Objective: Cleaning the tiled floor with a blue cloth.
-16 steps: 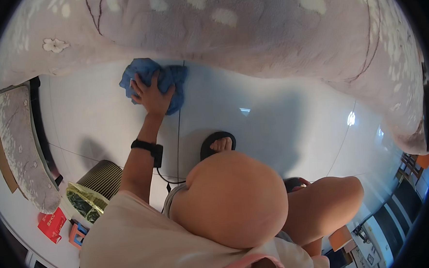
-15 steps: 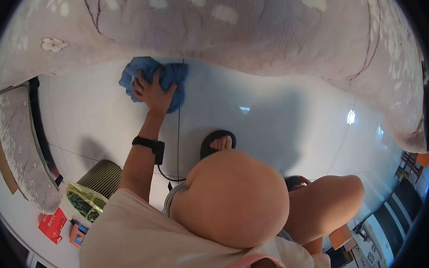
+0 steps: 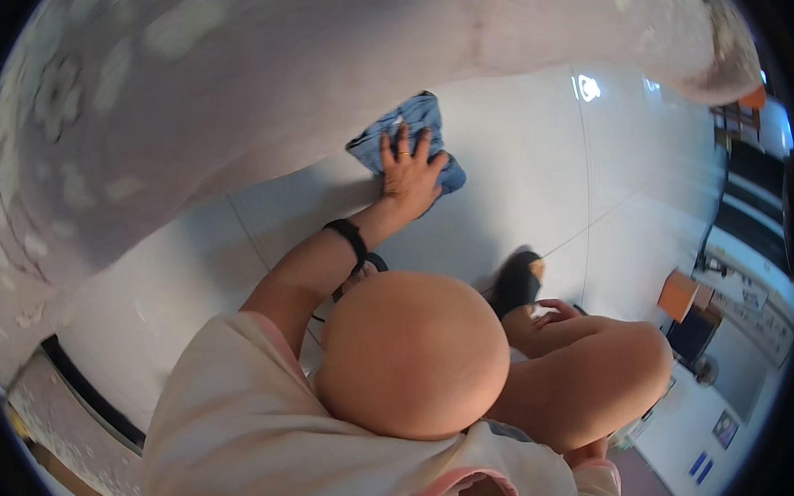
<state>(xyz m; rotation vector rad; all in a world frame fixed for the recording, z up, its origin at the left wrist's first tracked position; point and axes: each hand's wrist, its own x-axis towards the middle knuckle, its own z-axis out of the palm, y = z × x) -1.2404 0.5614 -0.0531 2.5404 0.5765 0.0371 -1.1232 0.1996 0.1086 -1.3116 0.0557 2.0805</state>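
Note:
A crumpled blue cloth (image 3: 424, 119), denim-like with a stitched edge, lies on the pale tiled floor beside the hanging blanket. My left hand (image 3: 411, 180) presses down on it, open, fingers spread flat over the fabric. A ring sits on one finger, and a black band (image 3: 350, 241) circles that wrist. Lower down and to the right, my right hand (image 3: 557, 311) hangs by my right leg near the black slipper (image 3: 517, 282). Its fingers look loosely stretched with nothing seen in them; the leg hides the rest of that hand.
A pinkish-grey patterned blanket (image 3: 272, 84) drapes down across the far side. My bare knees fill the lower middle. Glossy floor tiles (image 3: 536, 169) stretch to the right, toward an orange box (image 3: 678, 294) and dark furniture. Another patterned covering (image 3: 82, 408) stands at lower left.
My left hand has slid the blue cloth to the right along the blanket's edge. The view has turned, so the bin and red bag at lower left are out of sight.

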